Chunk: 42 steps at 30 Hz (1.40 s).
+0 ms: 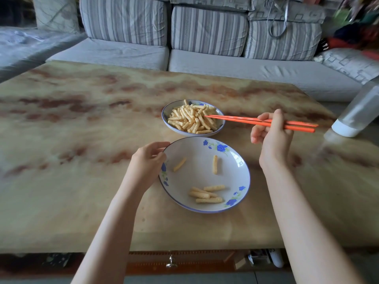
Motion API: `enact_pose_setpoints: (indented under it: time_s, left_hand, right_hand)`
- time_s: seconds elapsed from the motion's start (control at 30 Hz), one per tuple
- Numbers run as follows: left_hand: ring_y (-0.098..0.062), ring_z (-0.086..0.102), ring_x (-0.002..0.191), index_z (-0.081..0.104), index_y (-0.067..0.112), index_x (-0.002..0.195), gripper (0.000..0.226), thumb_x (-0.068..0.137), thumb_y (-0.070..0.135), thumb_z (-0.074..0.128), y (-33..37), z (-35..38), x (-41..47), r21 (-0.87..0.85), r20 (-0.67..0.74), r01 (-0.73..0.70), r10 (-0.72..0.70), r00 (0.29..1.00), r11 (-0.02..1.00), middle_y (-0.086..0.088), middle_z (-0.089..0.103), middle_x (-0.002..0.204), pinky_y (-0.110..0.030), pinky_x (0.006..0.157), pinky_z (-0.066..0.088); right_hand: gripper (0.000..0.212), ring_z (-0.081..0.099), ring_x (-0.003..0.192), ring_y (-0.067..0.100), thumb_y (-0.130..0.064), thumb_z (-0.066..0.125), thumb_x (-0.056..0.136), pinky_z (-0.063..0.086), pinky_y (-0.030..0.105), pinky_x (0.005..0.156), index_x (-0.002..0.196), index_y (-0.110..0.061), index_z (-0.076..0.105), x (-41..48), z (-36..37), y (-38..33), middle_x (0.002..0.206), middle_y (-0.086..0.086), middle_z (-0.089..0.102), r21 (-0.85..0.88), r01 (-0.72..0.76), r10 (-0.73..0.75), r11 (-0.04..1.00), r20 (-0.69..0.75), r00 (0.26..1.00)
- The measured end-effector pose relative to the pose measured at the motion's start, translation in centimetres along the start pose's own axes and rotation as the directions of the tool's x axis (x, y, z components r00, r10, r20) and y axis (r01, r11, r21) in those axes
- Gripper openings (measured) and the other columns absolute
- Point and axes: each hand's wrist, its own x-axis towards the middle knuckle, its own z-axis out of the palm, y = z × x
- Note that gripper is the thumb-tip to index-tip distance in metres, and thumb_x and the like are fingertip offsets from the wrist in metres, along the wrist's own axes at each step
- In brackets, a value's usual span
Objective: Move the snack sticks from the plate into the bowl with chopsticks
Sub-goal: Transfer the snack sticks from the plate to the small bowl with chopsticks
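Orange chopsticks (260,121) in our right hand (270,136), fingers closed round them, tips nearly together over the heaped snack sticks (192,118); our left hand (147,160) lightly grips the near dish (244,175), probably steadying it.

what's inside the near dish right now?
Six snack sticks lie loose in the near dish: four clustered, two apart. The left hand covers part of its rim.

Bowl (205,208) before plate (170,128)
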Motion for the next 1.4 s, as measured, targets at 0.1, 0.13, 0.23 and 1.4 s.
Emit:
enact_pose_setpoints:
  time_s: [0.1, 0.13, 0.23, 1.4]
  left_hand:
    - [-0.011, 0.063, 0.075, 0.069, 0.024, 0.110, 0.040, 0.087, 0.000, 0.047, 0.0, 0.0, 0.0, -0.015, 0.005, 0.002, -0.002, 1.000, 1.000, 0.000, 0.069, 0.097, -0.020, 0.068, 0.049]
    - [-0.011, 0.063, 0.075, 0.069, 0.023, 0.111, 0.040, 0.087, 0.000, 0.047, 0.0, 0.0, 0.0, -0.014, 0.004, 0.000, 0.000, 1.000, 1.000, 0.000, 0.069, 0.098, -0.018, 0.065, 0.049]
    - [-0.005, 0.060, 0.072, 0.069, 0.023, 0.112, 0.039, 0.087, 0.000, 0.048, 0.0, 0.0, 0.0, -0.007, -0.001, -0.008, 0.008, 1.000, 1.000, 0.001, 0.067, 0.096, -0.007, 0.055, 0.044]
    - [-0.018, 0.063, 0.083, 0.069, 0.024, 0.112, 0.039, 0.087, 0.001, 0.049, 0.1, 0.0, -0.3, 0.012, 0.005, 0.005, -0.005, 1.000, 1.000, -0.003, 0.070, 0.100, -0.020, 0.067, 0.047]
  right_hand:
    - [0.041, 0.042, 0.034, 0.015, -0.026, 0.034, 0.102, 0.031, 0.021, 0.040, 0.067, -0.013, 0.052, 0.0, -0.7, -1.0, 0.038, -0.002, 0.049, 0.004, 0.028, -0.028, 1.000, 0.009, 1.000]
    - [0.041, 0.041, 0.034, 0.015, -0.026, 0.034, 0.102, 0.030, 0.022, 0.040, 0.067, -0.013, 0.052, 0.0, -1.1, -1.5, 0.038, -0.002, 0.048, 0.012, 0.039, -0.039, 0.999, 0.018, 0.999]
    - [0.041, 0.039, 0.033, 0.015, -0.026, 0.036, 0.102, 0.028, 0.021, 0.038, 0.067, -0.012, 0.051, 0.2, -2.4, -3.2, 0.038, -0.003, 0.046, 0.015, 0.040, -0.041, 0.999, 0.077, 0.996]
    - [0.044, 0.025, 0.030, 0.014, -0.026, 0.036, 0.102, 0.020, 0.016, 0.034, 0.065, -0.008, 0.053, 0.0, -4.7, -3.3, 0.038, 0.005, 0.037, -0.236, -0.105, 0.181, 0.966, 0.329, 0.927]
